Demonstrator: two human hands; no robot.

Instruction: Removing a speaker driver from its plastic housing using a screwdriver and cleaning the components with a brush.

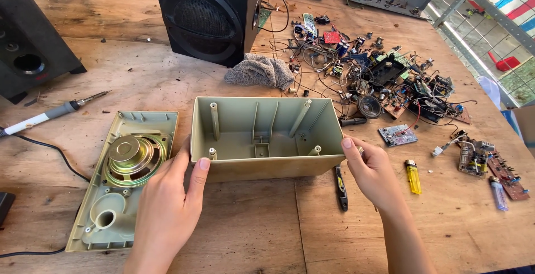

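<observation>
Woodgrain runs under everything on this table (251,235). At its left edge a soldering iron (53,112) lies on its side with its cord trailing off. Near the front left corner the speaker front panel (125,179) rests face down, its round driver (134,157) and port tube turned up to me.

My left hand (167,207) presses on the left end of the empty speaker housing (264,137), thumb hooked over the near rim, fingers spread along the outer wall. The housing sits in the middle of the table, open side up, its screw posts bare inside. My right hand (370,168) clasps the right end the same way, thumb on the rim, so I grip the shell between both hands.

As I judge it, I am steadying the shell apart from its front, and the next move calls for a firm two-handed hold so the posts stay square.

Just right of that hand lie a utility knife (341,187) and a yellow lighter (413,176). Toward the far right corner spreads a heap of circuit boards and wires (379,73). Behind the housing sit a grey rag (259,70) and a black speaker box (209,15).
</observation>
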